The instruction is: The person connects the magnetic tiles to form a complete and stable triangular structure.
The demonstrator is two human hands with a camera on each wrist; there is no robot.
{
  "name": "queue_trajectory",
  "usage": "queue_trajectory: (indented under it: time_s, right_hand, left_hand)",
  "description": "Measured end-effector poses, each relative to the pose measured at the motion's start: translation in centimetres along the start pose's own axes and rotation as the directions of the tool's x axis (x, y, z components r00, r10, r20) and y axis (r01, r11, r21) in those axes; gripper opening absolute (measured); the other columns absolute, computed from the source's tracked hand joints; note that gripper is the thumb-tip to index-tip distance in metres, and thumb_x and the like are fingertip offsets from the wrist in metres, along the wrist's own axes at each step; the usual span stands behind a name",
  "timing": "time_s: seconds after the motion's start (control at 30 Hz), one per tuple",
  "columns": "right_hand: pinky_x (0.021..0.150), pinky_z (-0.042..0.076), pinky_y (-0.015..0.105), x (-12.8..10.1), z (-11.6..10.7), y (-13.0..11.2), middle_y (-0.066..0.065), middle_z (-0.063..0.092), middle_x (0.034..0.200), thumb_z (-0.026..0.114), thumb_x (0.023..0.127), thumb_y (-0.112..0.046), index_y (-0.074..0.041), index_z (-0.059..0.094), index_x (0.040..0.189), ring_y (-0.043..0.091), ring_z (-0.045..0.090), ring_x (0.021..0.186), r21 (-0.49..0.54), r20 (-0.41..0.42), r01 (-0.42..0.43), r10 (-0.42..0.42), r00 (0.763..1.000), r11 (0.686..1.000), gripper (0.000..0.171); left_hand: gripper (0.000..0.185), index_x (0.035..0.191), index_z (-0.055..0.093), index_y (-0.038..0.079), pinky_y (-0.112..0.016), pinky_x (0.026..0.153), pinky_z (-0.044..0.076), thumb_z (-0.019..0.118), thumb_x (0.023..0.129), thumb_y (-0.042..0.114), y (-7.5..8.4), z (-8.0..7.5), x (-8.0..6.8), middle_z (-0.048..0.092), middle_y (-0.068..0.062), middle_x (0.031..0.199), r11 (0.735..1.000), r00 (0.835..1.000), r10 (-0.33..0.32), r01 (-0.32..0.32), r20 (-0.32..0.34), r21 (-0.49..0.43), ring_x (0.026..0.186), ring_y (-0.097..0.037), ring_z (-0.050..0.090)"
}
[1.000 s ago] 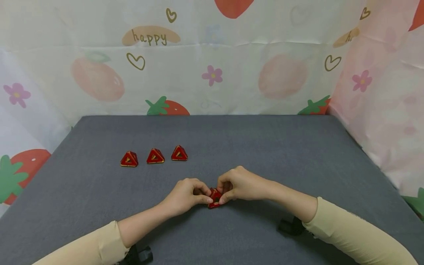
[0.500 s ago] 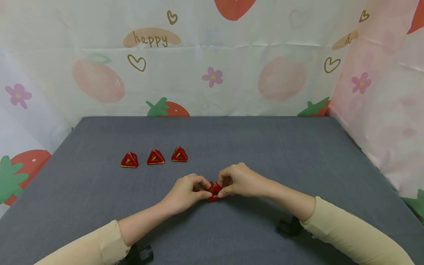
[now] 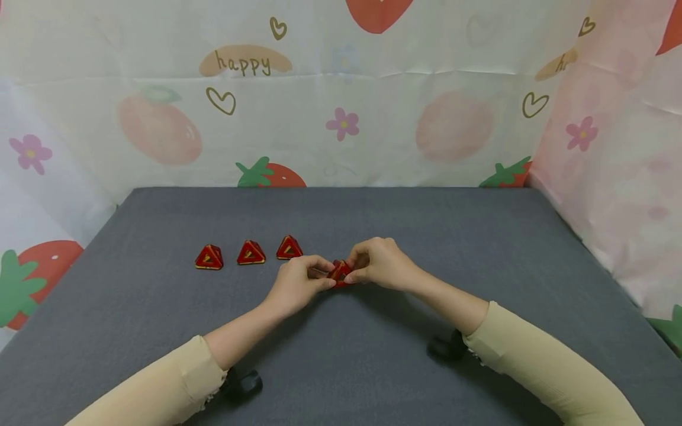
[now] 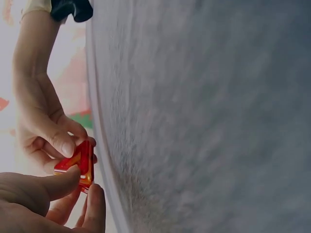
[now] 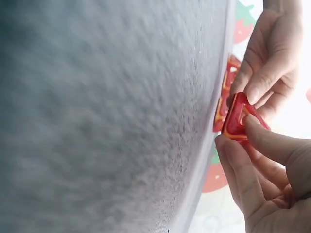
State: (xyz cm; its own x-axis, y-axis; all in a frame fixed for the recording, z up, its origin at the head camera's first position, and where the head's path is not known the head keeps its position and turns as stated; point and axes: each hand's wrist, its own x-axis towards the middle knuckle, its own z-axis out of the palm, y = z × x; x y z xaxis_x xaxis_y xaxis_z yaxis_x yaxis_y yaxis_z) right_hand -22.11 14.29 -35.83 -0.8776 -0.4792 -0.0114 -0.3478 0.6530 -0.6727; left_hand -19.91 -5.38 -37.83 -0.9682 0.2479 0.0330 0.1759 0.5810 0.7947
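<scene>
A small red pyramid with gold edges (image 3: 338, 273) is held by both hands above the grey table, in the middle of the head view. The left hand (image 3: 298, 284) pinches its left side between thumb and fingers. On the right side, the right hand (image 3: 385, 264) grips it the same way. Both wrist views show the red pyramid (image 4: 87, 162) between the two sets of fingertips, close over the cloth. A triangular face with a gold mark shows, and the fingers cover part of it.
Three similar red pyramids stand in a row to the left: the left one (image 3: 209, 258), the middle one (image 3: 251, 253) and the right one (image 3: 289, 248), just beyond the left hand. Grey cloth (image 3: 458, 236) covers the table. A printed curtain (image 3: 394, 142) hangs behind it.
Both hands have carried the held pyramid away from the body, toward the row and slightly left. The three standing pyramids have stayed in place.
</scene>
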Motion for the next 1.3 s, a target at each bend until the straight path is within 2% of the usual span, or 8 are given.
queue_trajectory:
  time_s: [0.23, 0.47, 0.63, 0.9, 1.1, 1.3]
  right_hand:
    - [0.058, 0.054, 0.024, 2.2, -0.4, 0.4, 0.004, 0.074, 0.084, 0.076, 0.077, -0.022, -0.012, 0.070, 0.090, 0.010, 0.068, 0.066, 0.034, -0.069, -0.049, 0.051, 0.996, 0.998, 0.017]
    - [0.058, 0.055, 0.026, 4.2, -0.8, 0.9, 0.008, 0.074, 0.086, 0.075, 0.078, -0.022, -0.010, 0.070, 0.092, 0.011, 0.069, 0.065, 0.032, -0.116, -0.073, 0.076, 0.990, 0.997, 0.019]
    - [0.057, 0.054, 0.025, 5.6, -0.7, 1.5, 0.007, 0.074, 0.083, 0.075, 0.078, -0.025, -0.011, 0.071, 0.090, 0.012, 0.068, 0.062, -0.006, -0.141, -0.088, 0.086, 0.986, 0.996, 0.018]
    - [0.057, 0.051, 0.023, 6.8, -0.3, 1.9, 0.005, 0.073, 0.081, 0.075, 0.078, -0.028, -0.013, 0.071, 0.091, 0.008, 0.065, 0.060, -0.069, -0.115, -0.084, 0.076, 0.990, 0.994, 0.021]
    - [0.057, 0.050, 0.023, 6.8, 0.0, 1.7, 0.004, 0.072, 0.082, 0.075, 0.078, -0.029, -0.014, 0.071, 0.089, 0.010, 0.064, 0.061, -0.058, -0.072, -0.103, 0.098, 0.993, 0.993, 0.019]
    - [0.060, 0.051, 0.024, 6.6, -0.1, 1.5, 0.006, 0.070, 0.090, 0.076, 0.077, -0.023, -0.014, 0.061, 0.104, 0.013, 0.064, 0.068, -0.066, -0.086, -0.055, 0.049, 0.995, 0.996, 0.032]
  left_hand:
    - [0.020, 0.101, 0.071, 0.009, -0.029, 0.069, 0.054, 0.072, 0.081, 0.015, -0.2, -0.2, 2.2, 0.073, -0.008, 0.096, 0.998, 0.994, 0.052, -0.048, -0.097, 0.037, 0.084, -0.018, 0.069]
    - [0.020, 0.102, 0.071, 0.008, -0.034, 0.074, 0.053, 0.070, 0.083, 0.016, -0.4, 0.2, 4.4, 0.074, -0.008, 0.095, 0.993, 0.984, 0.056, -0.037, -0.170, 0.108, 0.084, -0.019, 0.068]
    - [0.021, 0.102, 0.072, 0.006, -0.035, 0.076, 0.052, 0.070, 0.082, 0.013, -0.3, 0.4, 5.5, 0.073, -0.010, 0.096, 0.987, 0.975, 0.071, -0.037, -0.212, 0.159, 0.086, -0.021, 0.068]
    - [0.020, 0.101, 0.069, 0.004, -0.037, 0.077, 0.052, 0.069, 0.080, 0.006, -0.1, 0.6, 5.8, 0.072, -0.011, 0.094, 0.983, 0.971, 0.025, 0.019, -0.239, 0.182, 0.087, -0.023, 0.066]
    - [0.020, 0.099, 0.067, 0.003, -0.037, 0.078, 0.052, 0.069, 0.080, 0.004, 0.1, 0.6, 5.8, 0.071, -0.012, 0.094, 0.983, 0.973, -0.006, 0.049, -0.232, 0.179, 0.089, -0.024, 0.066]
    - [0.021, 0.101, 0.065, 0.003, -0.038, 0.079, 0.052, 0.067, 0.080, 0.001, 0.1, 0.6, 5.8, 0.070, -0.011, 0.096, 0.981, 0.975, 0.018, 0.026, -0.222, 0.193, 0.091, -0.024, 0.066]
